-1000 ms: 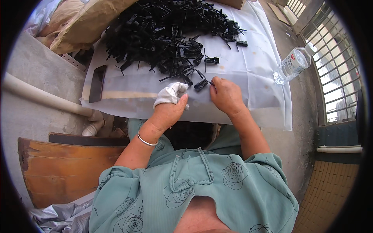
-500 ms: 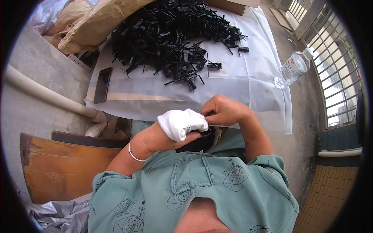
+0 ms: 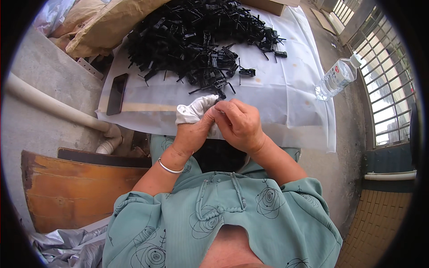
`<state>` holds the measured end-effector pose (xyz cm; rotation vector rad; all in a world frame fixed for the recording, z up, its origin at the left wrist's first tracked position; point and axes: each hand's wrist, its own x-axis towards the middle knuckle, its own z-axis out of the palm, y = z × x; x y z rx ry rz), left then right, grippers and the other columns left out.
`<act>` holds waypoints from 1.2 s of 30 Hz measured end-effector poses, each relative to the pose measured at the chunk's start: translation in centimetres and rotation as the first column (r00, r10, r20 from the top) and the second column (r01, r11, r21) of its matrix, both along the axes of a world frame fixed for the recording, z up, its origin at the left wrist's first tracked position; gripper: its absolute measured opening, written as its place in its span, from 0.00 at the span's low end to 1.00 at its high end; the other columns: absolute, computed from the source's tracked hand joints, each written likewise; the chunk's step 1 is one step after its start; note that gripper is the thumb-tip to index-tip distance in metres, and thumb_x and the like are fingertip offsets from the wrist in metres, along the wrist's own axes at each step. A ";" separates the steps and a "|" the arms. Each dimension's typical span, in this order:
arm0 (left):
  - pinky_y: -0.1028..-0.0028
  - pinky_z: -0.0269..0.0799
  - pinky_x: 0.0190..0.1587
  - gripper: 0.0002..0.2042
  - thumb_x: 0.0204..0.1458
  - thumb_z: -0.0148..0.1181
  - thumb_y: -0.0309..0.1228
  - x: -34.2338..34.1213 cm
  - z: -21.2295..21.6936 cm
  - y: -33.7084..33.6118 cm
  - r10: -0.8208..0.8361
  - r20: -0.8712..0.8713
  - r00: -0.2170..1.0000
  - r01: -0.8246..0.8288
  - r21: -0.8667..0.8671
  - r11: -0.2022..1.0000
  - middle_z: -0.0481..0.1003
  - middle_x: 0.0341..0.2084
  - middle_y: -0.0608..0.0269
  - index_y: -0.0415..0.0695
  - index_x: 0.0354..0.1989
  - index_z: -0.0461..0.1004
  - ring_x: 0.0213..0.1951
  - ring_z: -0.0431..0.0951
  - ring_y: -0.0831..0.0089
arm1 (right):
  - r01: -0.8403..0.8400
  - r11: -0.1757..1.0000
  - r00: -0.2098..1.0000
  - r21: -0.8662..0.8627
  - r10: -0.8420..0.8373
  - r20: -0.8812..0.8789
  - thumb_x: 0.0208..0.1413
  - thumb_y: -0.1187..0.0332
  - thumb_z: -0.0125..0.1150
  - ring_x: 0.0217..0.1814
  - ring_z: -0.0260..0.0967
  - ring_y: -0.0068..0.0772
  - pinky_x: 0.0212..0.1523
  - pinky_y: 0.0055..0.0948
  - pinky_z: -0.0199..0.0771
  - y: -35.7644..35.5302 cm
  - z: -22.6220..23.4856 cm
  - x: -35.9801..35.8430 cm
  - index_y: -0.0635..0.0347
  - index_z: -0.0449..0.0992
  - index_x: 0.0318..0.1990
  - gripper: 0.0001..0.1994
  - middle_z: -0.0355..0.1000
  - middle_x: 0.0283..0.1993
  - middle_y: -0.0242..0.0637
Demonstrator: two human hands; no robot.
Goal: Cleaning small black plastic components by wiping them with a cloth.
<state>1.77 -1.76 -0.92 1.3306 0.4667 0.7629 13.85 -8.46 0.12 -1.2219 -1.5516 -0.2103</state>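
My left hand [image 3: 195, 120] has a white glove [image 3: 193, 111] over its fingers, while the thumb side and palm are bare. My bare right hand [image 3: 239, 123] presses against it, its fingers bent in a pinch. Between them, just short of the pile, a small black plastic part [image 3: 218, 102] shows; most of it is hidden by my fingers. Directly beyond my fingertips lies the near tip of a large heap of black plastic parts [image 3: 187, 44], with thin rods sticking out. The table [image 3: 286, 102] under it is covered in translucent white sheeting.
A dark phone [image 3: 117, 94] lies at the table's left edge, and a clear water bottle [image 3: 337, 78] stands at its right edge. Brown paper [image 3: 105, 29] and a cardboard box [image 3: 266, 6] are at the back. A pipe [image 3: 58, 107] and a wooden board [image 3: 80, 185] are at left.
Both hands have moved forward and slightly left, from over my lap to the near tip of the heap. The black part seen under my left glove earlier is no longer visible there.
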 end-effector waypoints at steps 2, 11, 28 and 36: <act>0.85 0.66 0.27 0.13 0.56 0.51 0.29 -0.7 0.3 -0.1 -0.062 -0.029 0.998 0.061 -0.058 0.996 0.71 0.29 0.69 0.37 0.47 0.66 0.27 0.68 0.87 | 0.054 0.997 0.992 -0.059 -0.060 -0.107 0.44 0.76 0.62 0.16 0.57 0.27 0.17 0.23 0.59 0.7 -0.2 0.4 0.61 0.70 0.32 0.08 0.61 0.18 0.32; 0.83 0.66 0.27 0.13 0.49 0.54 0.22 -0.9 0.3 0.0 0.099 -0.176 0.979 -0.080 0.110 0.991 0.71 0.28 0.67 0.36 0.44 0.67 0.25 0.67 0.86 | -0.270 0.836 0.913 -0.477 0.065 -0.402 0.56 0.67 0.52 0.20 0.57 0.27 0.24 0.26 0.62 -0.8 0.2 1.7 0.65 0.69 0.28 0.10 0.64 0.21 0.37; 0.73 0.70 0.33 0.10 0.45 0.55 0.25 -1.1 1.6 -0.9 0.199 -0.278 0.940 -0.050 0.465 0.884 0.73 0.25 0.57 0.34 0.37 0.70 0.28 0.74 0.69 | -0.437 0.811 0.774 -0.389 0.118 -0.623 0.60 0.68 0.47 0.24 0.51 0.17 0.25 0.21 0.59 -0.7 -1.9 -0.1 0.65 0.68 0.25 0.13 0.58 0.19 0.26; 0.75 0.69 0.33 0.10 0.46 0.55 0.25 -1.1 0.1 -0.2 0.299 -0.203 0.932 -0.082 0.687 0.722 0.72 0.26 0.57 0.35 0.37 0.70 0.27 0.72 0.70 | -0.382 0.762 0.796 -0.523 -0.015 -0.604 0.60 0.66 0.47 0.24 0.52 0.17 0.26 0.21 0.59 0.3 -2.6 -0.3 0.66 0.68 0.25 0.14 0.59 0.19 0.26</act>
